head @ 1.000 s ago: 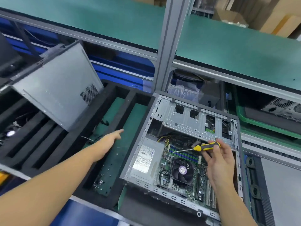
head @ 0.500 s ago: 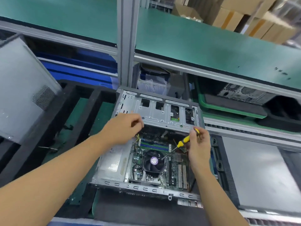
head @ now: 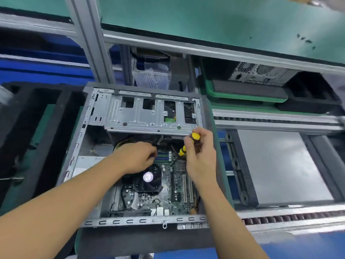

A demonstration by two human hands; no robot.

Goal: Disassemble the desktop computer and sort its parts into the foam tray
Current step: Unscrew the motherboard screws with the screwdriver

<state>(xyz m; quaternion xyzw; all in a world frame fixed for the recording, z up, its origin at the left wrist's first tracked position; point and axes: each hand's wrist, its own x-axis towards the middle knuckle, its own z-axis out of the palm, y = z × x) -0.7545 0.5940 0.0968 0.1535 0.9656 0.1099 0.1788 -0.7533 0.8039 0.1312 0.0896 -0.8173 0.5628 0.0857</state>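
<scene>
The open desktop computer case lies flat in front of me, its motherboard and black CPU fan exposed. My left hand reaches inside, fingers curled at the left end of the blue memory sticks; whether it grips anything is hidden. My right hand is closed around a yellow-and-black screwdriver, tip pointing down beside the memory sticks. The black foam tray with long slots sits left of the case.
A grey side panel lies flat to the right on the conveyor. Behind it, a green bin and another computer case sit under the green shelf. An aluminium post rises behind the case.
My left hand moved from the foam tray into the case and down to the memory sticks. My right hand turned the screwdriver more upright. My view shifted closer and to the right.
</scene>
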